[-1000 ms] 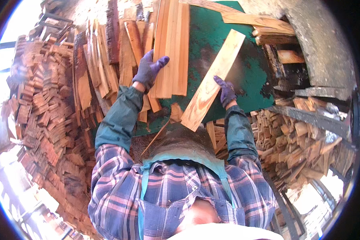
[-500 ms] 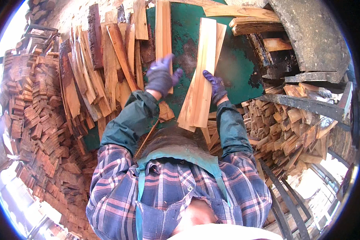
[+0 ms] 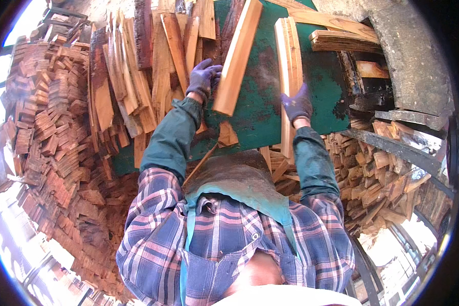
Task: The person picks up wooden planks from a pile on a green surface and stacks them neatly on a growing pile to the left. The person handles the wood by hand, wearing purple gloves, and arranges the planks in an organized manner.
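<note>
In the head view, a bundle of slats (image 3: 289,58) is gripped between the thumb and fingers of the right hand (image 3: 297,103), its lower end carried past the near edge of the green bench (image 3: 260,125). A squared timber (image 3: 238,58) is slanted over the bench's middle, just beside the left hand (image 3: 205,80), whose fingers are loosely spread; whether it is touched cannot be told. By judgement, the slats are already gathered together, while the timber is left apart and the rough planks (image 3: 104,97) along the left edge appear not yet taken up.
</note>
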The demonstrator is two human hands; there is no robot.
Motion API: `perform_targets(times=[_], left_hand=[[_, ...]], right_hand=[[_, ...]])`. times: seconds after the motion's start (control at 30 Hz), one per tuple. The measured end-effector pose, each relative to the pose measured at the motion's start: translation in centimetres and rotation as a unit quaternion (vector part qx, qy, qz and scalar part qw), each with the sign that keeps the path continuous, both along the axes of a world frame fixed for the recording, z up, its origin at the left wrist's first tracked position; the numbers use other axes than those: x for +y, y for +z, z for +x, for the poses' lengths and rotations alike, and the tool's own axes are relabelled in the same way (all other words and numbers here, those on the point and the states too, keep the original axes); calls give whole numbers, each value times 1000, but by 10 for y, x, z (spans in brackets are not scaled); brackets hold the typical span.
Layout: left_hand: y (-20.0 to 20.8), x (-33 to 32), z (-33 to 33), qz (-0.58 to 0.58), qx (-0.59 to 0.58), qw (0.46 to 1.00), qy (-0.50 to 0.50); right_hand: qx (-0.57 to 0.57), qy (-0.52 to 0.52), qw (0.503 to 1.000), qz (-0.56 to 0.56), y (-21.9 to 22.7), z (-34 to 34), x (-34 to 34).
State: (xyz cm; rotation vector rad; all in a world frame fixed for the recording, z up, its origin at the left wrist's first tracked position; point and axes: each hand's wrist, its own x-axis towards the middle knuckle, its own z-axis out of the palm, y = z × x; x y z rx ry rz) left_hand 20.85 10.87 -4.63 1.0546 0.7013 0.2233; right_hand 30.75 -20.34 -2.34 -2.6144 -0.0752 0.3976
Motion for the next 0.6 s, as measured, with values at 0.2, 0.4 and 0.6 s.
perform_targets(times=[0.2, 0.4, 0.6], left_hand=[[15, -20, -21, 98, 70, 976, -181], [23, -119, 7, 577, 298, 718, -250], [25, -119, 36, 585, 315, 707, -243]], right_hand=[[137, 14, 986, 90, -7, -19, 9], [74, -10, 994, 79, -16, -42, 28], [92, -22, 988, 118, -5, -45, 10]])
